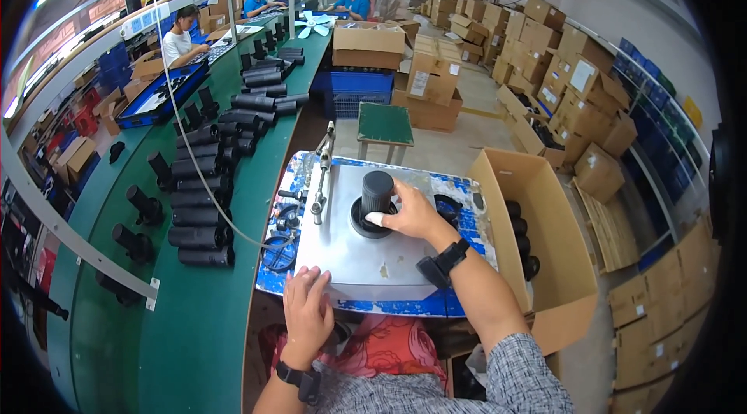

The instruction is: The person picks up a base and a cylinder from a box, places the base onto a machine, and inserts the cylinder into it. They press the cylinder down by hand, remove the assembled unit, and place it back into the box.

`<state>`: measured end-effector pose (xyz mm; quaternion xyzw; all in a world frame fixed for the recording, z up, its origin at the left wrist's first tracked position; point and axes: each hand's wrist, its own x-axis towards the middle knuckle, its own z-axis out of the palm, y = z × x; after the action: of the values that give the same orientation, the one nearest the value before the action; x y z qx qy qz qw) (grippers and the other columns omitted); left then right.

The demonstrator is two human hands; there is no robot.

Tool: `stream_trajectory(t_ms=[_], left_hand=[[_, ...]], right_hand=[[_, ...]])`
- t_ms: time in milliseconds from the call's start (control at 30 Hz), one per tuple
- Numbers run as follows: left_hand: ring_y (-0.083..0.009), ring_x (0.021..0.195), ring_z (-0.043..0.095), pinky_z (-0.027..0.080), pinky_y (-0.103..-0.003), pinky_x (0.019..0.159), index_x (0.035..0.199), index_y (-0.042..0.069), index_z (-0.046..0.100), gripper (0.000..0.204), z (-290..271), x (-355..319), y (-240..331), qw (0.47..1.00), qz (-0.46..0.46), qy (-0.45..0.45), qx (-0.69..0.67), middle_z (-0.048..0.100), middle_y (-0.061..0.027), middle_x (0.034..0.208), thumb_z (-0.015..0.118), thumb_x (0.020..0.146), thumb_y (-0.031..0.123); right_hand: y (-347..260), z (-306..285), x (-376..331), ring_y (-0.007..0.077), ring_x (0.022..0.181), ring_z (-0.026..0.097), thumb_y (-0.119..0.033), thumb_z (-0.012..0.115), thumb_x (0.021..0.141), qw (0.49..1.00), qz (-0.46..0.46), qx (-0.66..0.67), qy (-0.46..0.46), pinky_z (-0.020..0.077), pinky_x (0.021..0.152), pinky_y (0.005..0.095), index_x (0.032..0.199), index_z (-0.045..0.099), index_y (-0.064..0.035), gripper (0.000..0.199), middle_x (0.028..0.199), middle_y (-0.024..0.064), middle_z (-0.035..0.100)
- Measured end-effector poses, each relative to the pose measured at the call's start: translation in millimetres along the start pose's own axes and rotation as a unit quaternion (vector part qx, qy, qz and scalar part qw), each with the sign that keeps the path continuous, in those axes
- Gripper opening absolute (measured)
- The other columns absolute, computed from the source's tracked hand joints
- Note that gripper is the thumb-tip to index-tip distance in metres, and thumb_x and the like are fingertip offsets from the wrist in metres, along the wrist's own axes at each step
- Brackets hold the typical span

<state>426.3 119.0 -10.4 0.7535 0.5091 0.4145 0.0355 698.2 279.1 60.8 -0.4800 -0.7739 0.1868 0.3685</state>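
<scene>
A black ribbed cylinder (377, 188) stands upright in a dark round ring (359, 221) on a silver metal plate (342, 254). My right hand (414, 213) is closed round the cylinder's lower right side, with the thumb near the ring. At the plate's front left corner, my left hand (306, 311) rests with its fingers stretched out, holding nothing. A metal rod with fittings (320, 180) rises at the plate's left side. Black wheel-shaped parts lie beside the plate, one at its right (448, 208) and one at its left (278, 254).
Several black tubes (201, 215) lie along the green bench (183, 321) at left, with flanged black parts (144, 204) standing beside them. An open cardboard box (564, 258) holding round black parts stands close on the right. A green stool (385, 124) is ahead. Co-workers sit farther up the bench.
</scene>
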Motion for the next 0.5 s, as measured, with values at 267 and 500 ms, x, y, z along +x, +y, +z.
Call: stream_trajectory(t_ms=[267,500], left_hand=[[-0.0394,0.116,0.06,0.047,-0.047,0.103,0.118,0.003,0.07,0.029,-15.3,111.7,-87.2,0.998,0.003,0.051,-0.03,0.067,-0.018,0.12,0.067,0.089,-0.002],[-0.0404,0.125,0.06,0.047,-0.044,0.11,0.126,-0.002,0.068,0.028,37.4,168.0,-168.3,0.994,-0.055,-0.097,-0.012,0.065,-0.0216,0.13,0.062,0.103,0.014]], right_hand=[[-27.0,11.1,-4.1,0.0354,0.107,0.074,-0.039,0.093,0.075,0.993,0.097,-0.024,0.057,0.0592,0.093,0.0438,0.129,0.064,-0.0018,0.072,0.12,0.0208,0.074],[-12.7,2.3,-3.4,0.0326,0.105,0.076,-0.037,0.094,0.077,0.997,0.075,0.03,0.008,0.0579,0.097,0.0412,0.133,0.065,-0.0014,0.072,0.116,0.0189,0.077]])
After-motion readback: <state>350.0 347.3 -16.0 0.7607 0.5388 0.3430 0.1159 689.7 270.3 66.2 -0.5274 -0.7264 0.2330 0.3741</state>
